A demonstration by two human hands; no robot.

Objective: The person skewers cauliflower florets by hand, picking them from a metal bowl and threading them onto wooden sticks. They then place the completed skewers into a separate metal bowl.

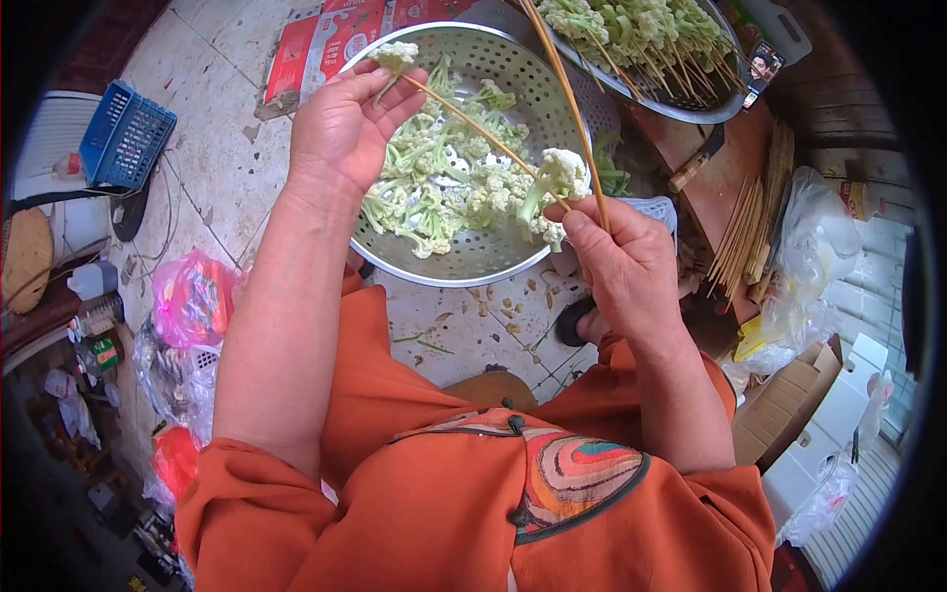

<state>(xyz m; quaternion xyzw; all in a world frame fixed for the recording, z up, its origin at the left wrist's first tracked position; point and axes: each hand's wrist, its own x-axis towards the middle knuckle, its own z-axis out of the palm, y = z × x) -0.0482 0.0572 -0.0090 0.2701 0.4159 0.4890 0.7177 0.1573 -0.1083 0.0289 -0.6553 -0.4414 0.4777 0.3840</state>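
My left hand [345, 118] pinches a small cauliflower floret [395, 55] by its stem, above the left rim of a perforated metal colander [538, 89]. The tip of a bamboo skewer [473, 125] reaches this floret. Over the colander's right side, my right hand [617, 247] is closed round the skewer's lower end, where more florets [562, 176] sit near the fingers. Other long skewers [572, 99] also rise from this hand. Cut cauliflower pieces [424, 163] lie in the colander below both hands.
At the top right, a metal basin [705, 115] holds skewered cauliflower, with a phone [763, 69] at its edge. A knife [697, 158] and loose skewers [740, 232] lie on the right. A blue basket [125, 135] and plastic bags [192, 296] are on the left.
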